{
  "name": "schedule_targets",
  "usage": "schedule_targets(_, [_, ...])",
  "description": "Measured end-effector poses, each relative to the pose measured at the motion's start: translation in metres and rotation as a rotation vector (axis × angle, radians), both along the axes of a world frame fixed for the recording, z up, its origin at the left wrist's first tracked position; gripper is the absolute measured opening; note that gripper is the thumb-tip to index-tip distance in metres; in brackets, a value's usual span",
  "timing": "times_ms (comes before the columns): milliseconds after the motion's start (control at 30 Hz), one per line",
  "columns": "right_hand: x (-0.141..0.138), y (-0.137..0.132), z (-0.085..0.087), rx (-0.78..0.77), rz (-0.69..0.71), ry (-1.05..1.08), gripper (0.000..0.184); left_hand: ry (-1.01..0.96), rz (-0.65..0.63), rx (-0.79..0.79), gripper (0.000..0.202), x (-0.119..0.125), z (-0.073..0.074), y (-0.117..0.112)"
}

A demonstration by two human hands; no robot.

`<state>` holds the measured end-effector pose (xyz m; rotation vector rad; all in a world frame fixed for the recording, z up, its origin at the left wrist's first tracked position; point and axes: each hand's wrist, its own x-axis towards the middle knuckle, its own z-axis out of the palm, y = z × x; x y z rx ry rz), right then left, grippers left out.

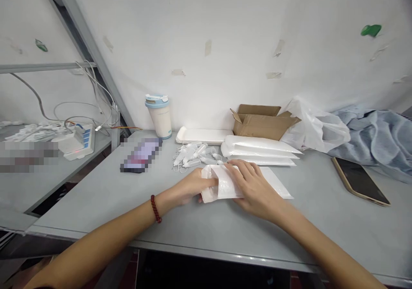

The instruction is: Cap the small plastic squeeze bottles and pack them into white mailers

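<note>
A white padded envelope lies across both my hands near the table's front, its mouth facing left. My left hand, with a red bead bracelet on the wrist, grips the envelope at its mouth; the fingertips are partly hidden. Over the middle of the envelope, my right hand is wrapped with its fingers on the top side and thumb at the near edge. Just behind the hands lies a heap of small white plastic pieces with thin loops. Several more white padded envelopes are stacked at the back.
An open cardboard box, a white plastic bag and grey-blue cloth stand along the wall. A phone lies right, another phone left. A lidded cup stands behind that one. Cables and a power strip sit far left.
</note>
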<state>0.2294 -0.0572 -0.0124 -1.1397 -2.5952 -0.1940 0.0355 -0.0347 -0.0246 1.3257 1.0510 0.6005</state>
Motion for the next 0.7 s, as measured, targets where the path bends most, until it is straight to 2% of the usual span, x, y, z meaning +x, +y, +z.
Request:
schedule_targets(167, [-0.005, -0.001, -0.004, 0.006, 0.019, 0.005, 0.056, -0.096, -0.084, -0.107, 0.02, -0.003, 0.0, 0.001])
schedule_targets(400, [0.003, 0.004, 0.001, -0.283, 0.146, 0.124, 0.059, -0.075, -0.075, -0.055, 0.025, 0.004, 0.005, -0.011])
schedule_targets(567, [-0.003, 0.003, -0.002, -0.237, 0.12, 0.144, 0.053, 0.032, -0.026, 0.01, 0.017, 0.006, 0.002, -0.012])
schedule_targets(700, [-0.007, 0.0, -0.004, -0.188, 0.122, 0.138, 0.048, 0.115, -0.129, -0.039, 0.011, 0.007, 0.004, -0.014])
